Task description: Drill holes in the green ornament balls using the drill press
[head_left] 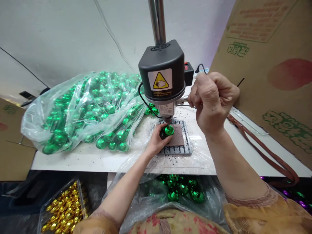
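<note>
Under the black drill press (161, 70), my left hand (158, 140) grips a shiny green faceted ball (168, 130), thumb and fingers around its left side. The ball is directly below the drill chuck, over a brown pad (179, 136) on the slotted metal base (186, 150). My right hand (213, 99) is raised at the right of the machine, fingers curled round the feed handle (185, 98), most of which the hand hides. Dark chips are scattered over the pad and base.
A clear bag of green balls (90, 110) lies on the white table (73, 162) at left. Below the edge are more green balls (180, 188) in plastic and a tray of gold balls (64, 209). Cardboard boxes (270, 65) and a brown strap (265, 149) are at right.
</note>
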The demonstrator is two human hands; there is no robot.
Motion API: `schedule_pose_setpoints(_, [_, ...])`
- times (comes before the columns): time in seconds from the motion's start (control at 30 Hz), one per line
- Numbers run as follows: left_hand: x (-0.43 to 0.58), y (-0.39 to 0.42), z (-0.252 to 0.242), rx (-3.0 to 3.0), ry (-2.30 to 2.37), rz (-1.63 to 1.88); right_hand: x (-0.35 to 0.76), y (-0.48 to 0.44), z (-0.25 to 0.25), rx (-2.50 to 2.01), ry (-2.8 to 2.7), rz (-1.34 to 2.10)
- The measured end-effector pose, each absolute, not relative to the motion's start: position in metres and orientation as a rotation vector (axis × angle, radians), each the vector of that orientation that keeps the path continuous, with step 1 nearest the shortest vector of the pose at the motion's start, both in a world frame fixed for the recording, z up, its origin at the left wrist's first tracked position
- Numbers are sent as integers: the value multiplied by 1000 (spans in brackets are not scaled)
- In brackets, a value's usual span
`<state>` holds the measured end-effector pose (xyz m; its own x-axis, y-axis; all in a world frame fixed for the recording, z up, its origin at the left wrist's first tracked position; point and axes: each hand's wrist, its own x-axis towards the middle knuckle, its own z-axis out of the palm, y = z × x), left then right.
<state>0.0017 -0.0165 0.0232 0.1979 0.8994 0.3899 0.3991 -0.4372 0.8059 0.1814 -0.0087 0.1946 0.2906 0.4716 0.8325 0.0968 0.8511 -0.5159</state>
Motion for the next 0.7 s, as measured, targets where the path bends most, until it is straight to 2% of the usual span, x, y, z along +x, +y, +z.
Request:
schedule_pose_setpoints(0.3, [14, -26, 18, 1635, 1212, 1235, 181, -10, 197, -524, -1259, 282])
schedule_pose_setpoints(0.7, [16, -27, 22, 1694, 1241, 1213, 181, -13, 199, -437, -1205, 367])
